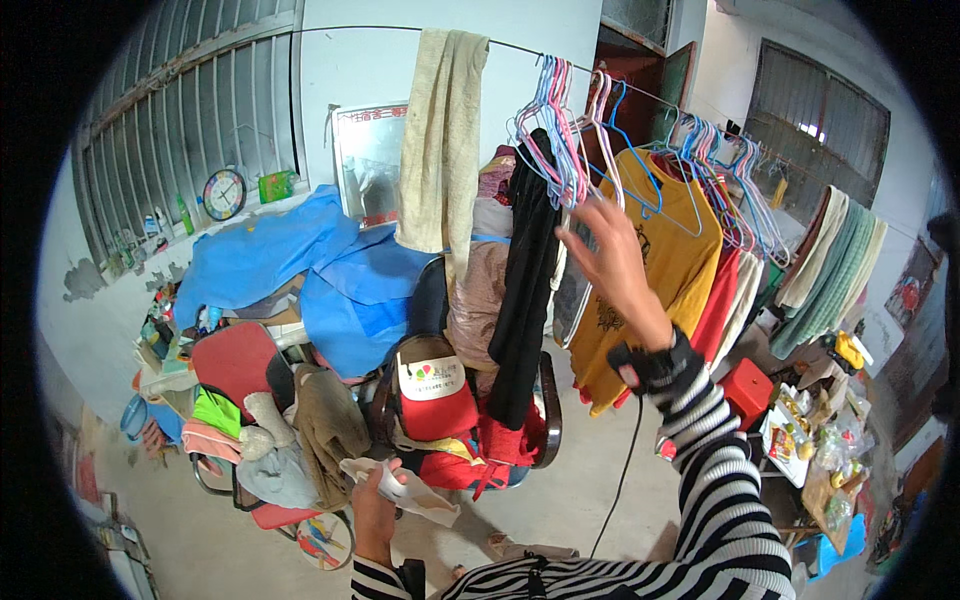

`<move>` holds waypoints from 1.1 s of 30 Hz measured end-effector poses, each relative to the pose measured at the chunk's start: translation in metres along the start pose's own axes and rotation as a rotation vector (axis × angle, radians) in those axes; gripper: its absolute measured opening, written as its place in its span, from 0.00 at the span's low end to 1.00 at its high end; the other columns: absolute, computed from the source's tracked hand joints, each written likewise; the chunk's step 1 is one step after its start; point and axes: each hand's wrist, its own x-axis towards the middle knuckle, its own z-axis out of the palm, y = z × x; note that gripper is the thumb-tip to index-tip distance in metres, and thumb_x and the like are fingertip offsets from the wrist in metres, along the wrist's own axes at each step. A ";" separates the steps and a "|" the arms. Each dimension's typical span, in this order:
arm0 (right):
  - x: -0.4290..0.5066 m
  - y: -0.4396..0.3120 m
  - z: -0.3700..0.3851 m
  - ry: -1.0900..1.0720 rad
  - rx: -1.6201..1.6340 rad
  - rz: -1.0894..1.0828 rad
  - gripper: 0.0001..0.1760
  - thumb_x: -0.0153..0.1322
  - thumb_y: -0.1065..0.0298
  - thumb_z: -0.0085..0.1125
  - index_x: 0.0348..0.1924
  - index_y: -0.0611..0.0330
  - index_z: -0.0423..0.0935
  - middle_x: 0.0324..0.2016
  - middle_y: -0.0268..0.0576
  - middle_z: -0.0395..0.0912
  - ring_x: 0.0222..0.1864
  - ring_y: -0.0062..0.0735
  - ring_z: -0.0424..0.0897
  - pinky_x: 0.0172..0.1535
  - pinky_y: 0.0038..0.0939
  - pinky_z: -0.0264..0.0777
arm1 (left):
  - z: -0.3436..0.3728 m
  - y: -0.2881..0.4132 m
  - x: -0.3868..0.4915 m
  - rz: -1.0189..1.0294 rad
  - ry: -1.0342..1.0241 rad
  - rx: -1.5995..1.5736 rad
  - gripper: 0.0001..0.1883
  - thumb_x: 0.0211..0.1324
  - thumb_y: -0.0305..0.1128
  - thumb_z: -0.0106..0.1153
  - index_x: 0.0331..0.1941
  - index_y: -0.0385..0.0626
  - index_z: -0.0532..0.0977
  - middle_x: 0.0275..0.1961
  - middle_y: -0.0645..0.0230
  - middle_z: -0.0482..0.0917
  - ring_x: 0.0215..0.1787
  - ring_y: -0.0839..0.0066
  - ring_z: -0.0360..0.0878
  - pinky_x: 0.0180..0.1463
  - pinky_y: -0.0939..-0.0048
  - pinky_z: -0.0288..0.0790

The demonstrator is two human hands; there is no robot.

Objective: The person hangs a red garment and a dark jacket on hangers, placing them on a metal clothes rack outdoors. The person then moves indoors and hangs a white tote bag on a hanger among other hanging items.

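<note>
My left hand (375,506) holds a thin white piece of cloth or soft material (411,493) low in front of me. My right hand (611,262) is raised with its fingers apart, close below a bunch of pink, blue and white clothes hangers (555,139) on a line. Whether its fingertips touch a hanger I cannot tell. Black trousers or a similar black garment (525,300) hang left of that hand. Behind and right of it a mustard-yellow top (660,277) hangs on a blue hanger. A beige towel (442,142) drapes over the line further left.
An office chair (551,409) bears a red-and-white bag and red cloth. Left of it, a red chair (236,360) is heaped with clothes. Blue sheets (262,247) cover things by the wall. A cluttered table (825,502) and a red stool (744,390) stand right. A black cable (622,480) crosses the floor.
</note>
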 end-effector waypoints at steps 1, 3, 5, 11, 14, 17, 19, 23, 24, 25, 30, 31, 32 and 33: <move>0.015 0.010 0.010 0.020 -0.039 -0.033 0.16 0.63 0.63 0.67 0.39 0.63 0.77 0.40 0.49 0.74 0.45 0.49 0.73 0.46 0.43 0.67 | 0.001 0.006 0.001 0.005 0.005 -0.001 0.14 0.66 0.37 0.52 0.49 0.41 0.67 0.50 0.53 0.80 0.38 0.68 0.81 0.45 0.66 0.74; 0.041 0.028 0.028 0.038 -0.199 -0.061 0.19 0.61 0.60 0.68 0.40 0.60 0.77 0.43 0.47 0.73 0.48 0.47 0.71 0.47 0.44 0.64 | 0.005 0.014 -0.001 0.028 0.019 0.004 0.14 0.66 0.38 0.52 0.48 0.41 0.67 0.50 0.54 0.80 0.39 0.68 0.81 0.46 0.66 0.73; 0.061 0.043 0.047 -0.001 -0.319 -0.021 0.24 0.60 0.56 0.69 0.44 0.61 0.77 0.49 0.48 0.72 0.53 0.48 0.69 0.51 0.44 0.63 | 0.008 0.018 -0.006 0.075 0.039 0.006 0.15 0.66 0.39 0.52 0.48 0.41 0.68 0.50 0.54 0.80 0.40 0.68 0.81 0.46 0.66 0.73; 0.084 0.076 0.093 -0.140 -0.677 0.056 0.12 0.57 0.68 0.62 0.33 0.59 0.77 0.41 0.45 0.72 0.50 0.43 0.70 0.47 0.41 0.64 | -0.005 0.017 -0.032 0.184 0.167 -0.056 0.17 0.67 0.39 0.51 0.49 0.37 0.67 0.47 0.52 0.80 0.40 0.67 0.80 0.47 0.64 0.73; 0.081 0.091 0.095 -0.081 -0.641 0.052 0.08 0.58 0.69 0.60 0.30 0.59 0.78 0.37 0.42 0.74 0.47 0.40 0.72 0.45 0.40 0.65 | -0.012 0.016 -0.035 0.186 0.193 -0.071 0.19 0.68 0.39 0.47 0.51 0.34 0.67 0.47 0.54 0.81 0.41 0.67 0.80 0.47 0.64 0.73; 0.078 0.100 0.092 -0.067 -0.615 0.066 0.06 0.62 0.69 0.55 0.30 0.57 0.80 0.32 0.41 0.77 0.42 0.40 0.75 0.41 0.41 0.66 | -0.010 0.013 -0.029 0.141 0.278 -0.047 0.19 0.68 0.38 0.48 0.53 0.33 0.67 0.47 0.54 0.81 0.42 0.67 0.80 0.47 0.64 0.72; 0.079 0.102 0.088 0.014 -0.573 0.089 0.06 0.61 0.69 0.55 0.28 0.57 0.80 0.31 0.42 0.77 0.40 0.41 0.76 0.40 0.42 0.66 | -0.005 0.012 -0.022 0.146 0.224 -0.029 0.19 0.67 0.38 0.48 0.53 0.33 0.67 0.47 0.54 0.81 0.42 0.67 0.80 0.47 0.65 0.72; 0.080 0.097 0.074 0.028 -0.541 0.115 0.08 0.63 0.65 0.56 0.31 0.58 0.79 0.29 0.42 0.78 0.37 0.41 0.77 0.39 0.41 0.67 | 0.001 0.012 -0.008 0.142 0.152 -0.003 0.19 0.67 0.38 0.49 0.53 0.35 0.68 0.47 0.54 0.81 0.41 0.67 0.80 0.47 0.66 0.73; 0.080 0.096 0.070 -0.016 -0.492 0.142 0.09 0.66 0.65 0.54 0.33 0.59 0.78 0.29 0.46 0.77 0.35 0.47 0.79 0.36 0.45 0.70 | 0.001 0.012 -0.004 0.123 0.163 -0.009 0.19 0.67 0.38 0.49 0.53 0.35 0.68 0.47 0.54 0.81 0.41 0.67 0.80 0.48 0.66 0.73; 0.081 0.093 0.066 -0.003 -0.415 0.174 0.09 0.67 0.65 0.54 0.34 0.60 0.78 0.29 0.48 0.78 0.34 0.50 0.79 0.36 0.47 0.70 | 0.001 0.012 0.000 0.112 0.153 -0.018 0.18 0.67 0.38 0.50 0.53 0.36 0.68 0.47 0.54 0.81 0.41 0.67 0.81 0.48 0.66 0.73; 0.084 0.085 0.059 0.004 -0.188 0.378 0.12 0.69 0.65 0.51 0.41 0.61 0.78 0.29 0.61 0.79 0.33 0.62 0.79 0.39 0.55 0.72 | -0.003 0.011 0.015 0.064 0.147 -0.065 0.16 0.67 0.36 0.50 0.52 0.39 0.69 0.46 0.55 0.82 0.40 0.68 0.81 0.48 0.67 0.73; 0.085 0.085 0.058 -0.008 -0.155 0.406 0.13 0.69 0.66 0.51 0.43 0.60 0.77 0.29 0.63 0.79 0.34 0.63 0.79 0.40 0.55 0.71 | -0.004 0.010 0.016 0.065 0.152 -0.071 0.15 0.67 0.36 0.51 0.52 0.40 0.69 0.46 0.55 0.82 0.40 0.68 0.81 0.48 0.67 0.73; 0.086 0.085 0.058 0.011 -0.116 0.403 0.14 0.68 0.66 0.51 0.45 0.60 0.77 0.29 0.64 0.79 0.34 0.64 0.79 0.41 0.56 0.71 | -0.005 0.010 0.017 0.065 0.143 -0.082 0.15 0.67 0.36 0.51 0.52 0.40 0.69 0.46 0.55 0.82 0.40 0.68 0.81 0.48 0.67 0.73; 0.086 0.086 0.059 0.025 -0.071 0.388 0.15 0.68 0.66 0.51 0.46 0.60 0.76 0.28 0.65 0.79 0.34 0.65 0.78 0.41 0.56 0.71 | -0.005 0.010 0.018 0.061 0.154 -0.077 0.15 0.67 0.36 0.51 0.53 0.41 0.69 0.46 0.56 0.82 0.41 0.69 0.81 0.48 0.67 0.73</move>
